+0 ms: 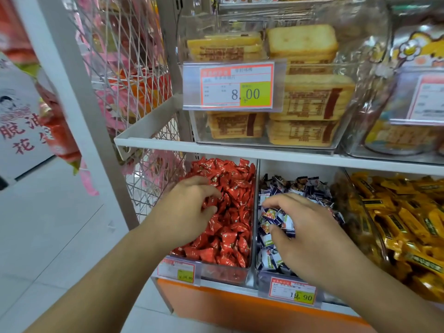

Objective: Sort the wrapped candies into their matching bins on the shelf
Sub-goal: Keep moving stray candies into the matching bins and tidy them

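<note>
A clear bin [223, 272] on the lower shelf is heaped with red wrapped candies [236, 212]. My left hand [189, 210] lies in that heap with curled fingers gripping red candies. The bin to its right [264, 280] holds blue and white wrapped candies [302, 186]. My right hand [310, 234] is down in this pile, thumb and fingers pinching blue and white candies [271, 213]. Further right lies a heap of yellow wrapped candy bars [408, 219].
The upper shelf [240, 152] carries clear boxes of packed biscuits [300, 97] behind an 8.00 price tag [236, 86]. Price labels [292, 290] hang on the bin fronts. A wire mesh side rack [134, 75] with pink packs stands left; tiled floor [48, 236] lies beyond.
</note>
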The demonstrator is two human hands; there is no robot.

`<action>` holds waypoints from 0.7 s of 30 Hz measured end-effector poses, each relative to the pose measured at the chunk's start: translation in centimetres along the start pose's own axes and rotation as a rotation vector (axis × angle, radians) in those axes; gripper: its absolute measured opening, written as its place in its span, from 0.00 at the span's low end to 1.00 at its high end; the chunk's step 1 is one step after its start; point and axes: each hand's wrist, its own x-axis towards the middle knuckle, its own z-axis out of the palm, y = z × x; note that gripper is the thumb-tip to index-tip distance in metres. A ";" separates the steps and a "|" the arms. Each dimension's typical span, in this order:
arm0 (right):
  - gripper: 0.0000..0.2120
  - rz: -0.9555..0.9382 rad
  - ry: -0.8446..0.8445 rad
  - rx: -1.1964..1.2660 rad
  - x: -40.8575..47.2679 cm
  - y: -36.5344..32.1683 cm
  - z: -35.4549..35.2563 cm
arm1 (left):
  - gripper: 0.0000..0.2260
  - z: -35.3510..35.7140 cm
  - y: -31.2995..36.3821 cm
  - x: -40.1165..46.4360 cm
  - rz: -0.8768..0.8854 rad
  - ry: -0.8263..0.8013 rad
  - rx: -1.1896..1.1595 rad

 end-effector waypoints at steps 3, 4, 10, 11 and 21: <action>0.22 -0.040 -0.030 0.002 0.1 -0.4 0.1 | 0.21 1.3 1.6 0.4 0.082 -0.133 -0.065; 0.23 -0.058 -0.053 0.000 0.1 -0.5 0.2 | 0.24 2.1 2.0 0.5 0.103 -0.210 -0.101; 0.26 -0.112 -0.142 -0.024 0.4 0.0 1.5 | 0.20 5.0 2.0 1.3 0.164 -0.322 0.009; 0.26 -0.107 -0.143 -0.019 0.4 0.1 1.4 | 0.16 4.7 2.1 1.4 0.166 -0.294 0.000; 0.24 -0.110 -0.135 0.001 0.4 0.5 1.4 | 0.11 1.8 0.5 1.1 -0.032 -0.002 -0.137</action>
